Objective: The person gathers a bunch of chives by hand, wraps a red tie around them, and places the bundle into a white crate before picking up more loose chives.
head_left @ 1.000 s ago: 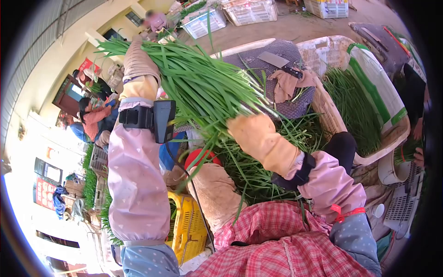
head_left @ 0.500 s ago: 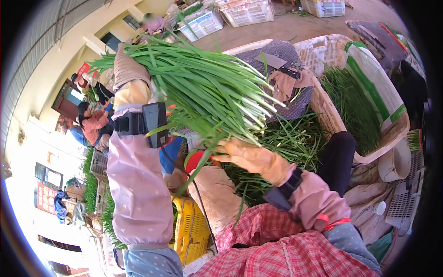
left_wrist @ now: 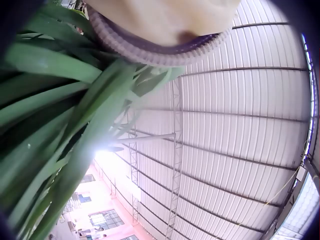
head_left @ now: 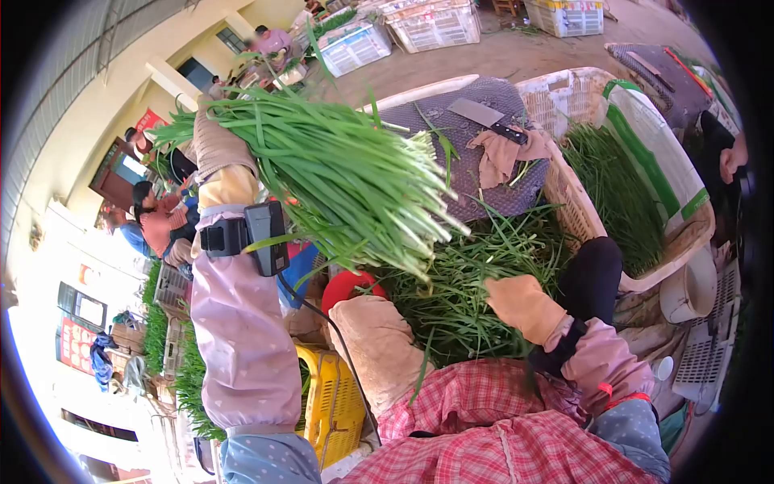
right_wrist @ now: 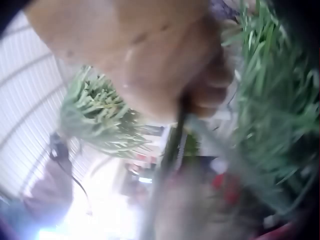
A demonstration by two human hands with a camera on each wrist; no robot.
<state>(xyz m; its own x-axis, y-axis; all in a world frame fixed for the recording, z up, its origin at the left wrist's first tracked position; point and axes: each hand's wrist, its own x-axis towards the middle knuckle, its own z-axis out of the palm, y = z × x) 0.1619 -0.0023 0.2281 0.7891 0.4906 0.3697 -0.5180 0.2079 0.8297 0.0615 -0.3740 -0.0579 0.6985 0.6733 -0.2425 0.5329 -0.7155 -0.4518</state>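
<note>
The left hand (head_left: 223,143), in a tan glove, grips a thick bunch of long green leaves (head_left: 339,165) raised at the upper left; its pale cut ends point down to the right. In the left wrist view the leaves (left_wrist: 45,120) spread beside the gloved hand (left_wrist: 165,20), whose fingers are hidden. The gloved right hand (head_left: 526,308) is apart from the bunch, above a loose leaf pile (head_left: 468,310). The right wrist view is blurred; there the right hand's (right_wrist: 150,55) curled fingers pinch a few thin leaves (right_wrist: 172,150).
A cleaver (head_left: 484,114) and a brown cloth (head_left: 498,155) lie on a dark padded surface (head_left: 451,121). At right is a crate (head_left: 592,214) of greens with a white-green sack. A yellow crate (head_left: 334,403) stands lower left; people sit in the background.
The right hand has moved from the bunch's cut ends down and right, away from it. The left hand still grips the bunch, which has shifted slightly left and tilted more downward.
</note>
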